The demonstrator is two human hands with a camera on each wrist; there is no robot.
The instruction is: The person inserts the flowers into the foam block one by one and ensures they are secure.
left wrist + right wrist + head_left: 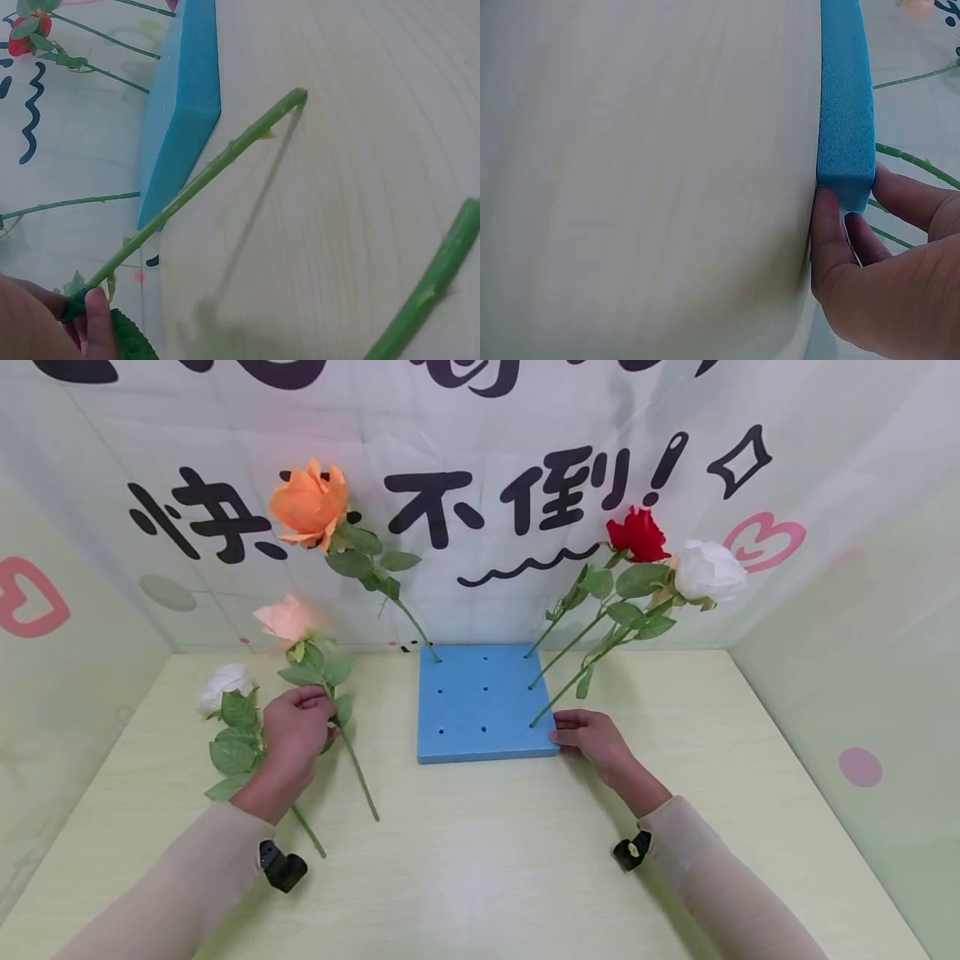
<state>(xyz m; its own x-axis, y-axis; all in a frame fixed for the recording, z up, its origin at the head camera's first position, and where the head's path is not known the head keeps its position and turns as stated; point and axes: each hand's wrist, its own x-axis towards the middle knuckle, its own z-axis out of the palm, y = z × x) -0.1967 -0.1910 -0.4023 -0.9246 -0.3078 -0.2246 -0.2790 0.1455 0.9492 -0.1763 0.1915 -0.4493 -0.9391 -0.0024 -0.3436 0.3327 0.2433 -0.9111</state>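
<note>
My left hand [296, 731] pinches the green stem of a pink rose [287, 618] just below its leaves. In the left wrist view the bare lower stem [202, 176] slants away from the fingers, over the table. At the right, my right hand [592, 742] grips the near right corner of a blue foam board [487, 747], thumb on top and fingers at its side. An orange rose [310, 503] stands in the board's back left hole. Three stems lean from the right column, with a red rose [637, 533] and a white rose [708, 572] visible above.
Another white rose [225, 687] lies on the table [465, 860], left of my left hand and partly behind the forearm. Several unfilled holes show in the board's left and middle columns. A printed cloth backdrop [480, 602] rises directly behind the board.
</note>
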